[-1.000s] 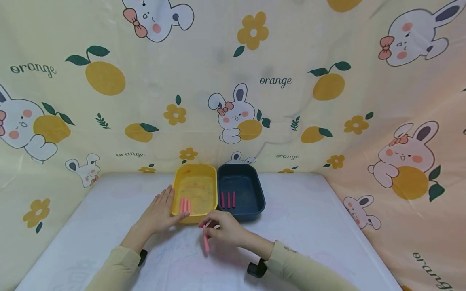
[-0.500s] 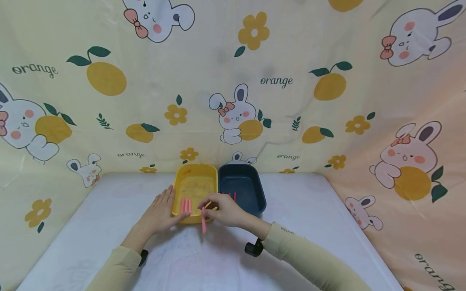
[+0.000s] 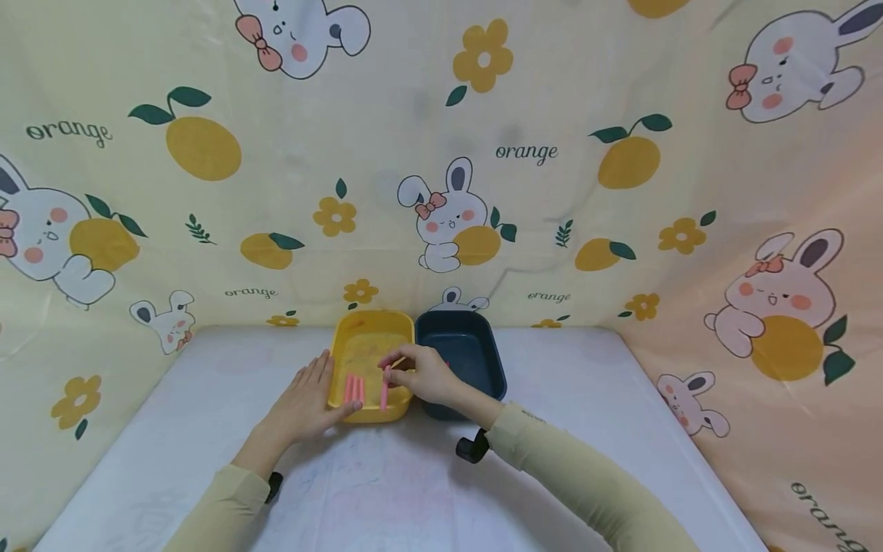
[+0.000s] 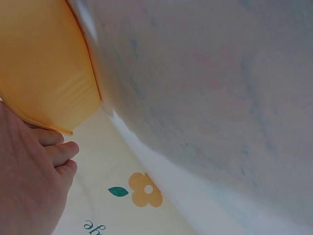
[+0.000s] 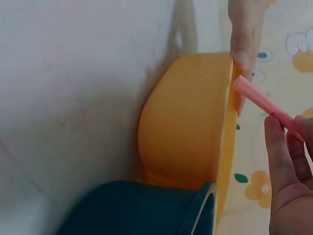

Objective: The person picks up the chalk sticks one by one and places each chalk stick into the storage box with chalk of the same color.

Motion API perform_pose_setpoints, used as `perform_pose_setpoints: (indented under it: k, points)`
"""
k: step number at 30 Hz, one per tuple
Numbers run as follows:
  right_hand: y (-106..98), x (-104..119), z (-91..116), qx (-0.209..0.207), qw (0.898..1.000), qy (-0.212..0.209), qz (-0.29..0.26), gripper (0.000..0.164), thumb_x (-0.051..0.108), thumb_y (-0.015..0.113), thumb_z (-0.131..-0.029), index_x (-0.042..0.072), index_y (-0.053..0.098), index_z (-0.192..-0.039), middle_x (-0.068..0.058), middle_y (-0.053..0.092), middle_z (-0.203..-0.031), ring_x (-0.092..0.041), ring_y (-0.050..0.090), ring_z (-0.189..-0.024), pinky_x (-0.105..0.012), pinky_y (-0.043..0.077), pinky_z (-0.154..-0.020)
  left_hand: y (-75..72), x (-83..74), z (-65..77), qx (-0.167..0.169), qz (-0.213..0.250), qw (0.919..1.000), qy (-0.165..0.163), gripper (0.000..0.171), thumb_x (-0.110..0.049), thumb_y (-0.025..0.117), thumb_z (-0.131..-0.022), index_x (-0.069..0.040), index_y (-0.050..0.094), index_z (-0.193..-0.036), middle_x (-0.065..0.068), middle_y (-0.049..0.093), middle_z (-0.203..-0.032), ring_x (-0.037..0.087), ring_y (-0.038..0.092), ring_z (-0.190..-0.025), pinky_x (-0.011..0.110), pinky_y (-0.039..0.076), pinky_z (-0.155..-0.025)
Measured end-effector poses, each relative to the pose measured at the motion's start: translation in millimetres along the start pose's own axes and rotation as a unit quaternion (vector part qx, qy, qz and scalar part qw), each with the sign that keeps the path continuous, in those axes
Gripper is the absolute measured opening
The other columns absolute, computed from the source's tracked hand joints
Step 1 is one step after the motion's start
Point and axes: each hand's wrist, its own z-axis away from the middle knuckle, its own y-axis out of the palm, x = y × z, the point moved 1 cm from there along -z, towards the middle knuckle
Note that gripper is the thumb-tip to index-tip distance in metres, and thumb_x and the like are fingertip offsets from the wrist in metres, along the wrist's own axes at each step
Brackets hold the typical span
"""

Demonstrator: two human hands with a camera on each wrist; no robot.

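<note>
My right hand [image 3: 426, 376] pinches a slim pink stick [image 3: 385, 391] between thumb and fingertips, over the front half of a yellow bin [image 3: 375, 339]. In the right wrist view this pink stick [image 5: 264, 102] slants up beside the bin's rim. Three similar pink sticks [image 3: 354, 389] lie side by side at the bin's front left. My left hand [image 3: 298, 406] rests along the bin's left side with straight fingers, its thumb at the front rim. The left wrist view has these fingers [image 4: 61, 152] against the yellow wall.
A navy bin [image 3: 476, 356] stands directly right of the yellow one; my right hand hides most of the reddish sticks inside. Both sit on a white-covered table [image 3: 386, 491] in front of a patterned cloth backdrop [image 3: 372, 115]. A black wrist camera [image 3: 472, 446] hangs below my right sleeve.
My right hand has carried the pink stick forward from in front of the yellow bin to over its inside, and now covers the navy bin's sticks. The left hand has stayed put.
</note>
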Motion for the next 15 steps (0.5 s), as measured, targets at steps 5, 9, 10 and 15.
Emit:
perform_pose_setpoints:
  k: [5, 9, 10, 15]
  points:
    - [-0.1, -6.0, -9.1, -0.007, 1.0, 0.02, -0.007, 0.017, 0.008, 0.068, -0.101, 0.006, 0.074, -0.117, -0.006, 0.072, -0.108, -0.017, 0.074, -0.091, -0.049, 0.062, -0.089, -0.5, -0.7, 0.1, 0.003, 0.004, 1.0, -0.001, 0.112, -0.072, 0.052, -0.097, 0.016, 0.019, -0.158, 0.033, 0.015, -0.168, 0.051, 0.021, -0.153, 0.063, 0.02, -0.124]
    - [1.1, -14.7, -17.8, 0.001, 0.999, 0.032, -0.016, 0.017, 0.007, 0.068, -0.101, 0.003, 0.073, -0.116, -0.007, 0.071, -0.109, -0.017, 0.075, -0.091, -0.053, 0.06, -0.091, 0.0, 0.8, 0.1, 0.002, 0.0, 1.0, -0.001, 0.112, -0.073, 0.051, -0.097, 0.016, 0.019, -0.158, 0.032, 0.015, -0.168, 0.051, 0.021, -0.154, 0.063, 0.02, -0.125]
    - [1.4, -16.4, -19.8, 0.005, 0.999, 0.037, -0.017, 0.017, 0.007, 0.068, -0.101, 0.004, 0.074, -0.116, -0.007, 0.071, -0.109, -0.017, 0.075, -0.091, -0.051, 0.061, -0.091, 0.2, 1.2, 0.0, 0.002, 0.0, 1.0, -0.001, 0.112, -0.073, 0.051, -0.097, 0.016, 0.019, -0.158, 0.032, 0.015, -0.168, 0.051, 0.021, -0.154, 0.063, 0.02, -0.125]
    - [3.0, -23.0, -28.1, 0.03, 0.997, 0.064, -0.021, 0.017, 0.008, 0.068, -0.101, 0.005, 0.074, -0.116, -0.005, 0.071, -0.108, -0.018, 0.075, -0.092, -0.046, 0.061, -0.091, 0.9, 1.9, -0.8, 0.005, -0.001, 1.0, -0.003, 0.111, -0.072, 0.052, -0.097, 0.015, 0.02, -0.158, 0.032, 0.015, -0.168, 0.05, 0.021, -0.154, 0.062, 0.019, -0.125]
